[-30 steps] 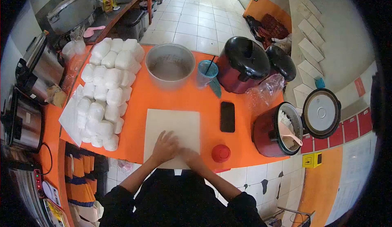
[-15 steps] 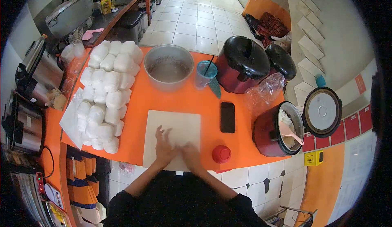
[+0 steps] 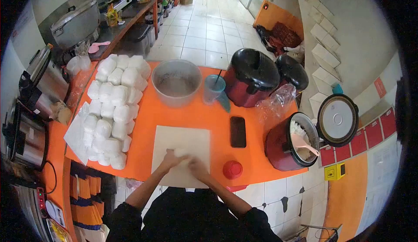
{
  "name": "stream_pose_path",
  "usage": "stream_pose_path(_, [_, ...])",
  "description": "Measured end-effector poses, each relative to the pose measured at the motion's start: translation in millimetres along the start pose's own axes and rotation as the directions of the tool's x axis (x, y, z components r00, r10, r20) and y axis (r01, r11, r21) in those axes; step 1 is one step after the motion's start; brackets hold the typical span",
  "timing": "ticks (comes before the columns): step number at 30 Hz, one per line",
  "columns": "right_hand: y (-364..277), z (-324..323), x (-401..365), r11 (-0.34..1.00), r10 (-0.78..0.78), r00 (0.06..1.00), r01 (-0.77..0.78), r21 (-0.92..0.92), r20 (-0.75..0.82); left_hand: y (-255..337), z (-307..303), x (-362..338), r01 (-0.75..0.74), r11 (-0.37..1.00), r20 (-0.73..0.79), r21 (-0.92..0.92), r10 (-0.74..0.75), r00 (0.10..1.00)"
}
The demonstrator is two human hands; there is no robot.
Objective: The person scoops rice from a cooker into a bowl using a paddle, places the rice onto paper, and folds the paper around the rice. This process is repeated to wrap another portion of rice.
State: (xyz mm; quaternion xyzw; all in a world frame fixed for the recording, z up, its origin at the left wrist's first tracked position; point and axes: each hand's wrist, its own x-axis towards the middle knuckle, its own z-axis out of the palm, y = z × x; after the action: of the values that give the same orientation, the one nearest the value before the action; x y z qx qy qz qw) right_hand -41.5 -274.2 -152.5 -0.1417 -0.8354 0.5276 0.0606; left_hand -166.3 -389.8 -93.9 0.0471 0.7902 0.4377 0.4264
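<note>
A pale, flat sheet [image 3: 183,133] lies on the orange table before me. Over its lower half, my left hand [image 3: 171,160] is closed around the near side of a small white rounded bundle [image 3: 180,152]. My right hand [image 3: 198,169] is beside it on the right, its fingers smeared by motion. Stacked on the left of the table are several similar white bundles [image 3: 118,95]. On the right, an open rice cooker [image 3: 278,144] contains white rice with a pink paddle [image 3: 305,144] resting in it.
A metal pot [image 3: 176,98] stands beyond the sheet, next to a blue cup [image 3: 213,89]. Right of the sheet are a phone [image 3: 238,132] and a red cup [image 3: 232,169]. Closed dark red cookers [image 3: 252,76] and a crumpled plastic bag [image 3: 276,102] are at the back right.
The white bundle now shows between my hands, where fingers were spread over the sheet before. My left fingers have curled in. The view has tilted up slightly, and a person appears far down the floor.
</note>
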Motion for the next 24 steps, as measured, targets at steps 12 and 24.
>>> stream_pose_path(12, [-57.5, 25.5, 14.9, 0.757, 0.124, 0.986, -0.166, 0.632, 0.11, 2.3, -21.8, -37.5, -0.466, 0.824, -0.162, -0.321, 0.437, 0.885])
stream_pose_path(24, [-144.1, 58.0, 49.8, 0.695, -0.199, 0.898, -0.152, 0.703, 0.392, 18.1, -158.3, -91.3, -0.486, 0.873, -0.534, 0.036, 0.428, 0.729])
